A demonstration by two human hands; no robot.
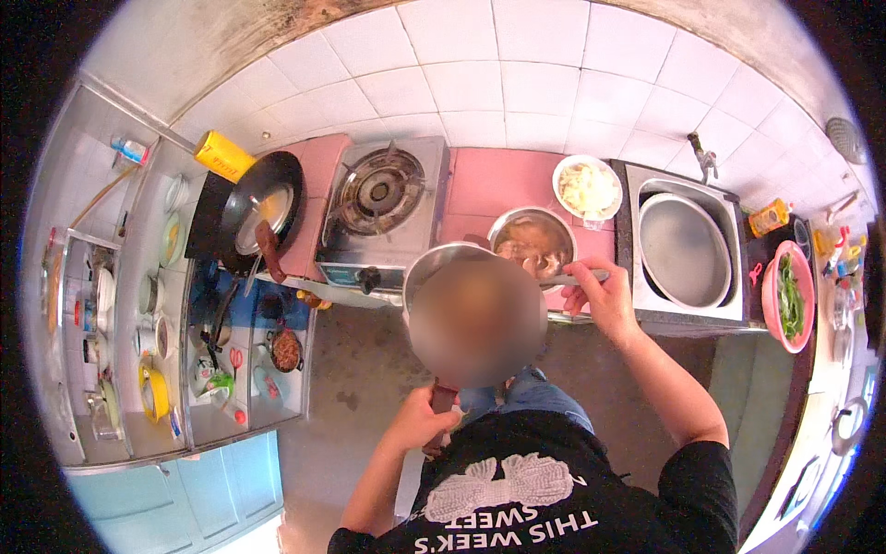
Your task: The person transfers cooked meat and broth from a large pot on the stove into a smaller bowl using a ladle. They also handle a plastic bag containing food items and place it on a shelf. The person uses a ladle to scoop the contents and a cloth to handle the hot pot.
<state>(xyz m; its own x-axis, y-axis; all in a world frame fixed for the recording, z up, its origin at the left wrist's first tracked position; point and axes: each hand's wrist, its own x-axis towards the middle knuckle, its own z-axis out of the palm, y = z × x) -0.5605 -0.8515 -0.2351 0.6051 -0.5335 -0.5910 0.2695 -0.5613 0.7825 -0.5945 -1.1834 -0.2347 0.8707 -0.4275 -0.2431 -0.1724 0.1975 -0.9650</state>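
My left hand point(421, 419) grips the dark handle point(444, 398) of a metal saucepan point(418, 271), held in front of my body. A blur covers most of the pan, so its contents cannot be made out. In my right hand point(606, 301) is a metal utensil point(599, 275), probably a spoon; its far end is hidden. It points left, close to the lower rim of a steel bowl point(573, 232) on the pink tiled counter point(484, 183). Brownish food, possibly meat in liquid point(531, 242), fills that bowl. Behind it stands a white bowl of pale chopped food point(588, 187).
Left of the bowls sits a gas stove point(432, 201). A black wok point(294, 183) is farther left, near a yellow canister point(225, 157). At right, a basin point(685, 249) rests in the sink point(739, 270), beside a pink bowl with green leaves point(789, 305). Shelves point(242, 429) line the left.
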